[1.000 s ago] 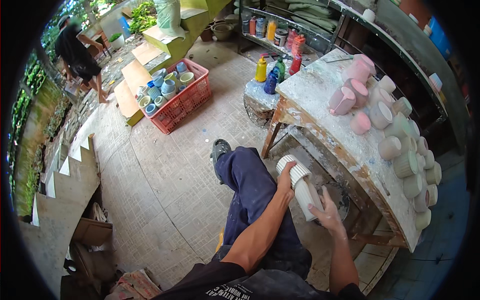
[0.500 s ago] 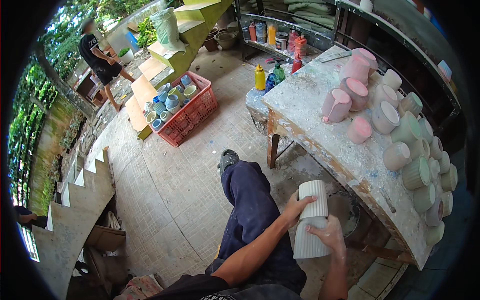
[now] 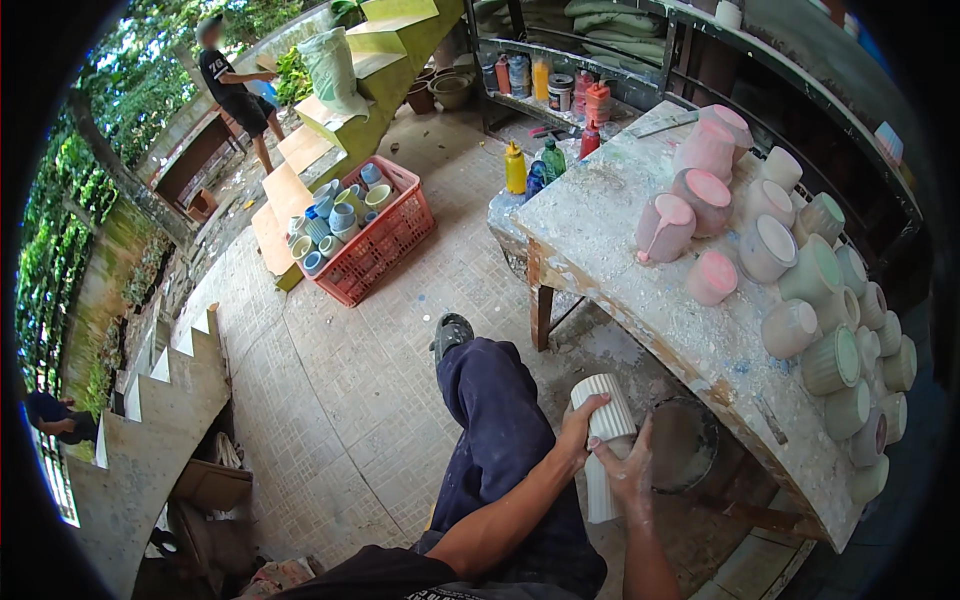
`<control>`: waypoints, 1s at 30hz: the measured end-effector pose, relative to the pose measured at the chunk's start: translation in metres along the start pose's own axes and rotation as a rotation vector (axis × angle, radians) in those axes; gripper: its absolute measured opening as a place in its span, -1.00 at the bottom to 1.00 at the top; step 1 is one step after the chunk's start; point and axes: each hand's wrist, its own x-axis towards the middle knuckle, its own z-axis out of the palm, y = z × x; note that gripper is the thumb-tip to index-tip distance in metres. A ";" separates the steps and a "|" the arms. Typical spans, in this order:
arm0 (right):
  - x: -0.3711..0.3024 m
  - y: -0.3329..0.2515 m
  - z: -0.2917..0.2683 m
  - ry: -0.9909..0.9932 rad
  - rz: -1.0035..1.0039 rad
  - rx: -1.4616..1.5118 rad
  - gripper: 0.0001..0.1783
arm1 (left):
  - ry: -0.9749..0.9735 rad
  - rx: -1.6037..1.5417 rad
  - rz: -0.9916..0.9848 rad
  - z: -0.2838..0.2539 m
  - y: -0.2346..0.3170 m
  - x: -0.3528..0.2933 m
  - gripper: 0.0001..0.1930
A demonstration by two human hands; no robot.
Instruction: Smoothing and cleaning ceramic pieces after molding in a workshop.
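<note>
Item held: one tall, white, ribbed ceramic vase (image 3: 604, 440), upright with a slight tilt, above the person's lap and just off the near edge of the desk. Left hand (image 3: 578, 432): fingers curled and pinching the vase's upper wall from its left side. Right hand (image 3: 628, 470): fingers spread flat against the vase's right side and middle. Adjacent: a round grey bucket (image 3: 683, 443), just right of the vase and under the desk edge. Desk: long, paint-spattered wooden desk (image 3: 620, 250), running from upper centre to lower right; its left edge stands near the vase but apart from it. On it, along the far side, pink glazed ceramic pots (image 3: 705, 190) and pale green ribbed ceramic cups (image 3: 832, 355), crowded close together up to the right edge; the near strip of the top is bare. Leg in dark blue trousers (image 3: 495, 430) stretched forward, left of the vase. Open room: a wide stretch of tiled floor (image 3: 350, 380) lies left of the leg, bounded at the far end by a red plastic crate (image 3: 375, 240) of small blue and green cups and, at the left, by a grey concrete stair (image 3: 150, 400). Another person in a dark shirt (image 3: 235, 90) stands well away, top left. Change from half a second before: the vase sits in much the same two-handed hold, its top now turned further from the camera.
</note>
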 end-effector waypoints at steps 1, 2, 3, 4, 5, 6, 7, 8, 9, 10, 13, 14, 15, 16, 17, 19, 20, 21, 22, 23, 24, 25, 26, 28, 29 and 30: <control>-0.005 0.000 0.010 0.003 -0.002 -0.003 0.11 | -0.005 -0.002 0.000 -0.003 0.001 0.001 -0.48; -0.010 -0.001 0.019 0.102 -0.052 0.012 0.02 | 0.016 -0.101 -0.015 -0.005 0.002 0.003 -0.52; -0.014 0.004 0.028 0.197 -0.103 0.030 -0.08 | 0.040 -0.200 -0.028 -0.008 0.003 0.003 -0.56; -0.015 0.012 0.036 0.264 -0.246 0.047 -0.27 | 0.020 -0.303 -0.063 -0.006 0.005 0.004 -0.62; -0.016 0.019 0.037 0.274 -0.252 0.039 -0.27 | 0.006 -0.305 -0.066 -0.004 0.006 0.004 -0.62; -0.017 0.014 0.038 0.267 -0.276 0.010 -0.34 | 0.020 -0.334 -0.056 -0.006 0.006 0.001 -0.64; -0.019 0.008 0.040 0.260 -0.300 -0.020 -0.40 | 0.034 -0.364 -0.046 -0.009 0.007 0.000 -0.66; -0.018 0.002 0.036 0.192 -0.249 -0.004 -0.37 | 0.037 -0.358 -0.043 -0.010 0.009 0.001 -0.67; -0.017 0.000 0.036 0.198 -0.251 -0.012 -0.37 | 0.028 -0.362 -0.047 -0.011 0.010 0.001 -0.67; -0.014 0.001 0.034 0.163 -0.286 -0.133 -0.37 | 0.005 -0.391 -0.068 -0.011 0.010 0.002 -0.65; -0.002 0.004 0.030 -0.008 -0.193 -0.171 -0.33 | 0.001 -0.378 -0.065 -0.010 0.012 -0.001 -0.62; 0.004 0.003 0.027 -0.149 -0.062 -0.075 -0.30 | 0.033 -0.332 -0.034 -0.009 0.013 -0.003 -0.60; 0.011 -0.004 0.022 -0.157 -0.068 -0.080 -0.30 | 0.035 -0.342 -0.028 -0.013 0.014 -0.005 -0.60; 0.022 -0.017 0.009 -0.356 -0.006 -0.079 -0.31 | 0.036 -0.319 -0.007 -0.014 0.013 -0.006 -0.59; 0.030 -0.023 -0.001 -0.554 0.059 -0.077 -0.32 | 0.038 -0.296 0.015 -0.015 0.013 -0.006 -0.57; 0.041 -0.022 -0.005 -0.547 0.013 -0.162 -0.28 | 0.013 -0.351 -0.005 -0.012 0.017 -0.009 -0.57; 0.044 -0.025 -0.006 -0.584 0.001 -0.203 -0.30 | 0.011 -0.329 -0.011 -0.011 0.019 -0.010 -0.55; 0.047 -0.029 -0.003 -0.622 -0.016 -0.243 -0.32 | 0.010 -0.307 -0.012 -0.013 0.022 -0.008 -0.54; 0.044 -0.027 0.003 -0.623 -0.022 -0.247 -0.32 | 0.007 -0.311 -0.006 -0.013 0.022 -0.005 -0.54; 0.038 -0.016 0.012 -0.521 -0.034 -0.327 -0.35 | 0.086 -0.220 0.116 -0.010 0.019 -0.003 -0.53; 0.033 -0.007 0.020 -0.419 -0.042 -0.405 -0.38 | 0.167 -0.128 0.235 -0.011 0.015 -0.001 -0.51; 0.031 -0.002 0.024 -0.419 -0.046 -0.409 -0.38 | 0.166 -0.133 0.238 -0.012 0.013 0.000 -0.51; 0.030 0.003 0.027 -0.359 -0.050 -0.416 -0.41 | 0.136 -0.124 0.256 -0.013 0.012 0.001 -0.48; 0.030 0.002 0.028 -0.296 -0.045 -0.421 -0.44 | 0.063 -0.141 0.268 -0.008 0.018 -0.006 -0.50; 0.035 0.000 0.026 -0.326 -0.046 -0.412 -0.44 | 0.061 -0.139 0.265 -0.007 0.022 -0.006 -0.50; 0.036 -0.001 0.024 -0.355 -0.046 -0.403 -0.45 | 0.072 -0.116 0.174 -0.004 0.025 -0.007 -0.53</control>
